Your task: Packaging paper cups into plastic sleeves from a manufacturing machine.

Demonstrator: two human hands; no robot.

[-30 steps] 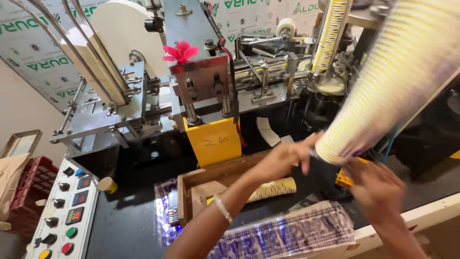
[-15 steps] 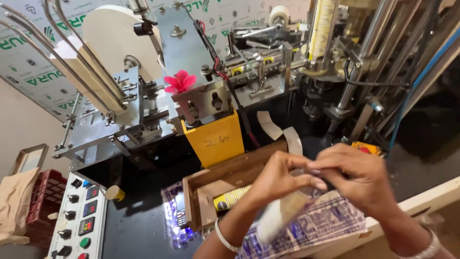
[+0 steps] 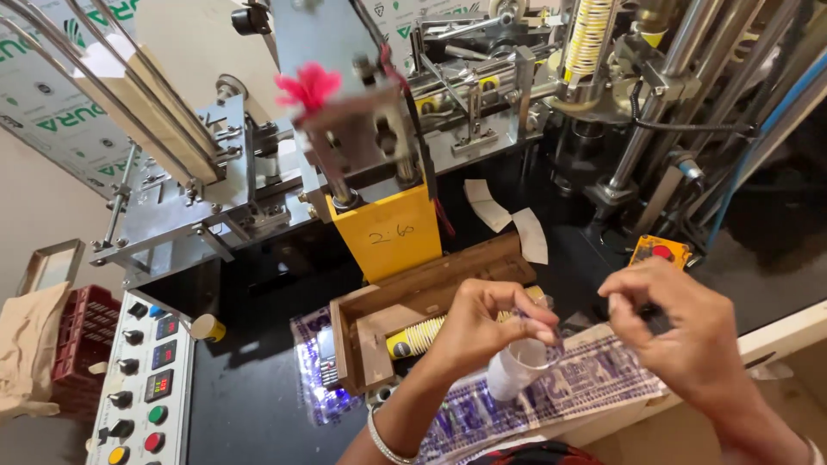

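The left hand is curled narrow, thumb and fingertips pinched on the rim of a small white paper cup that hangs below it, mouth up towards the palm and base pointing down and to the left. The cup's long axis runs from upper right to lower left, tilted rather than upright. The right hand sits to the right of the cup and a little apart from it, fingers bent and drawn together, thumb and forefinger close; it may be pinching a thin clear film or wrapper that reaches across to the cup, but the view is too blurred there to tell. The left hand is plainly the nearer one, already on the cup, and the cup lies between the two hands, over a long sleeve of purple-and-white printed plastic stretched along the near edge of the black machine table.

Just left and far of the left hand stands a shallow brown wooden tray with a lying stack of yellow-rimmed paper cups in it. Behind it rises a yellow metal block of the cup-forming machine, and at far left a white control panel with coloured buttons
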